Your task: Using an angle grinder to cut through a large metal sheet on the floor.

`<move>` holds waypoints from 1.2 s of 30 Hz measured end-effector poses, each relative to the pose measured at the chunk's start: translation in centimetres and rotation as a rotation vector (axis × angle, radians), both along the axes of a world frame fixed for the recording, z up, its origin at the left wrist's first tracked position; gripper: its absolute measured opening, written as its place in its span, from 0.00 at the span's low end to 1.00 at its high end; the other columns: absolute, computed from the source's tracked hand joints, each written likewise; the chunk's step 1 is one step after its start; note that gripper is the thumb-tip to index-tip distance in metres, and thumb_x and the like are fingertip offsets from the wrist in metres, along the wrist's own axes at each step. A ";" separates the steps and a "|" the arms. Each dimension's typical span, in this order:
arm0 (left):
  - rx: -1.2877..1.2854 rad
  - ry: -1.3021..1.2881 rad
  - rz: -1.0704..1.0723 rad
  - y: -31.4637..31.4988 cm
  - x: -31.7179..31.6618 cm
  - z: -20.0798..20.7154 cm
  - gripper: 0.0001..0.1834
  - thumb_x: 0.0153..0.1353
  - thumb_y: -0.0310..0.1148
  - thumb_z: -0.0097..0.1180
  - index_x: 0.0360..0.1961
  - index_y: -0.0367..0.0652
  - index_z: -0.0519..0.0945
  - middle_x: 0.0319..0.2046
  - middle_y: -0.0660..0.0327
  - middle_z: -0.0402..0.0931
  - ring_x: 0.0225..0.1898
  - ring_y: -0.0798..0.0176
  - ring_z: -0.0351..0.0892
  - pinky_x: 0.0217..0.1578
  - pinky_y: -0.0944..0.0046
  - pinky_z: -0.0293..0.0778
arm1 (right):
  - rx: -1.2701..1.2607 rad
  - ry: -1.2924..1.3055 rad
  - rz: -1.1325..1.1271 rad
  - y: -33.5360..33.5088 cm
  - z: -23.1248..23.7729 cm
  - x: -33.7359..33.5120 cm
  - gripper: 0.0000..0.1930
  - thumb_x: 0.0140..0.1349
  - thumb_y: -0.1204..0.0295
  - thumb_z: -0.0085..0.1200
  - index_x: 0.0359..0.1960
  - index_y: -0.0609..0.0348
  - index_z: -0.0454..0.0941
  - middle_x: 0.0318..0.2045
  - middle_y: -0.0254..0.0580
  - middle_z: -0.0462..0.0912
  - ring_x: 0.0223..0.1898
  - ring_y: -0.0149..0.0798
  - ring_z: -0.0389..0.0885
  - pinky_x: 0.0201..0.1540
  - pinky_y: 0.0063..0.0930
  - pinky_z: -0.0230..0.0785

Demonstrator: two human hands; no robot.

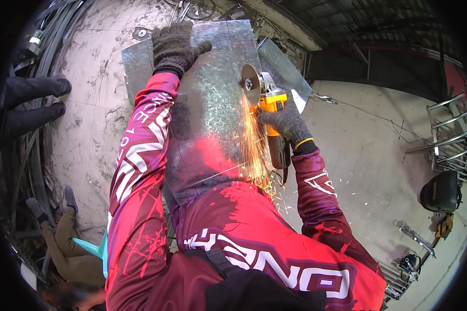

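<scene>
Workshop floor, pale stained concrete [379, 155]; head view: large galvanised steel sheet [213, 109] lying flat, thin, stiff, likely sharp-edged, best steadied at its far edge; left hand [175, 46], knit-gloved, fingers spread flat on that edge; right hand [285, 122] wrapped around yellow angle grinder [270, 103], disc throwing orange sparks [254, 150]; welding helmet [441, 192] well apart

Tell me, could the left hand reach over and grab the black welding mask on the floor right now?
Probably not. The left hand presses flat on the metal sheet at the far left, while the welding mask lies far off to the right, past the right hand and angle grinder.
</scene>
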State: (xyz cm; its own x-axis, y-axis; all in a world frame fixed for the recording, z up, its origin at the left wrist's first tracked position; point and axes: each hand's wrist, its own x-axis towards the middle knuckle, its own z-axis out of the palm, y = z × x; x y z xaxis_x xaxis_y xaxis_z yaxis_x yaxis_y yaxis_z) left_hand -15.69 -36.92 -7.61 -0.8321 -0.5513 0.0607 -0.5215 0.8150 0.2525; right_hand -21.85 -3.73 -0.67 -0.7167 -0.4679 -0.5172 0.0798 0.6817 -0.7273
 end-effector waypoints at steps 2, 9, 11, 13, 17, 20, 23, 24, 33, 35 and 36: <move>-0.016 0.017 -0.001 0.0 0.0 0.0 0.49 0.59 0.71 0.56 0.72 0.49 0.70 0.65 0.48 0.74 0.68 0.44 0.70 0.72 0.37 0.54 | -0.009 0.041 -0.015 0.6 0.1 0.6 0.37 0.44 0.76 0.75 0.57 0.56 0.68 0.42 0.38 0.82 0.40 0.36 0.83 0.45 0.34 0.80; -0.016 0.046 0.009 -0.4 -0.4 -1.5 0.51 0.55 0.76 0.56 0.69 0.48 0.73 0.65 0.52 0.74 0.68 0.47 0.70 0.73 0.36 0.48 | -0.011 0.133 0.016 2.1 0.5 2.0 0.41 0.43 0.74 0.75 0.62 0.56 0.68 0.44 0.39 0.82 0.42 0.36 0.82 0.47 0.34 0.79; -0.016 0.071 0.007 -0.1 -0.3 -1.0 0.51 0.55 0.76 0.56 0.68 0.48 0.73 0.65 0.52 0.74 0.68 0.47 0.70 0.73 0.36 0.48 | -0.023 0.086 -0.015 2.2 1.3 2.5 0.42 0.43 0.75 0.74 0.63 0.56 0.67 0.45 0.39 0.81 0.43 0.36 0.82 0.48 0.34 0.78; -0.020 0.021 0.002 0.2 -0.4 -0.1 0.47 0.59 0.70 0.58 0.72 0.51 0.69 0.65 0.49 0.74 0.68 0.45 0.71 0.71 0.39 0.56 | -0.035 0.035 -0.044 2.7 1.2 2.7 0.43 0.44 0.76 0.74 0.65 0.57 0.66 0.46 0.39 0.81 0.44 0.35 0.81 0.49 0.34 0.78; -0.002 -0.024 0.003 -0.1 0.1 0.7 0.48 0.59 0.71 0.57 0.73 0.52 0.68 0.66 0.50 0.73 0.69 0.45 0.69 0.71 0.40 0.56 | -0.060 -0.007 -0.019 3.2 0.8 3.0 0.43 0.47 0.81 0.73 0.64 0.54 0.62 0.46 0.38 0.81 0.45 0.37 0.84 0.48 0.33 0.80; -0.038 0.020 0.021 0.0 -0.2 -0.2 0.49 0.59 0.71 0.58 0.74 0.53 0.67 0.67 0.50 0.72 0.69 0.45 0.69 0.71 0.40 0.55 | 0.006 -0.001 -0.020 3.5 1.3 3.3 0.45 0.45 0.81 0.74 0.66 0.54 0.61 0.47 0.39 0.82 0.45 0.37 0.84 0.48 0.34 0.80; -0.070 0.067 0.016 0.0 -0.5 -0.9 0.49 0.59 0.71 0.58 0.74 0.54 0.67 0.67 0.50 0.72 0.69 0.45 0.69 0.71 0.39 0.54 | -0.028 0.009 -0.006 4.4 1.1 3.5 0.47 0.45 0.81 0.74 0.69 0.55 0.60 0.48 0.40 0.81 0.46 0.37 0.83 0.48 0.34 0.80; -0.067 0.059 0.014 -0.1 -0.5 -0.9 0.49 0.59 0.71 0.58 0.74 0.54 0.66 0.68 0.50 0.72 0.69 0.45 0.69 0.71 0.39 0.54 | -0.028 0.009 -0.009 4.8 0.9 3.6 0.47 0.45 0.81 0.74 0.69 0.55 0.60 0.48 0.40 0.81 0.46 0.37 0.83 0.48 0.34 0.80; -0.089 0.102 0.010 -0.4 -0.4 -1.3 0.52 0.54 0.75 0.58 0.73 0.55 0.67 0.66 0.51 0.73 0.69 0.47 0.70 0.71 0.39 0.54 | 0.053 0.062 0.037 6.7 0.4 4.5 0.49 0.45 0.80 0.75 0.70 0.56 0.61 0.51 0.41 0.79 0.49 0.38 0.81 0.52 0.33 0.79; -0.097 0.100 0.008 -0.4 -0.5 -1.4 0.52 0.54 0.75 0.58 0.73 0.55 0.68 0.66 0.52 0.73 0.68 0.47 0.70 0.71 0.39 0.54 | -0.021 0.118 0.023 7.3 0.4 4.8 0.40 0.42 0.75 0.77 0.60 0.59 0.69 0.46 0.40 0.81 0.46 0.37 0.82 0.50 0.35 0.78; -0.107 0.126 0.006 -0.4 -0.5 -1.4 0.52 0.54 0.75 0.59 0.72 0.54 0.69 0.66 0.51 0.74 0.67 0.47 0.71 0.70 0.39 0.56 | -0.020 0.118 0.020 7.4 0.5 5.1 0.40 0.42 0.75 0.77 0.60 0.59 0.69 0.46 0.40 0.81 0.46 0.37 0.82 0.50 0.35 0.78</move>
State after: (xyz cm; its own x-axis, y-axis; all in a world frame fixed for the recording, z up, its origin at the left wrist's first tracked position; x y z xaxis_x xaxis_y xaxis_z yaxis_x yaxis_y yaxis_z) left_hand -16.22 -37.30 -9.05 -0.8112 -0.5407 0.2226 -0.4959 0.8379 0.2281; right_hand -16.78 3.64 -0.20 -0.7623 -0.4922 -0.4203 -0.0209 0.6678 -0.7441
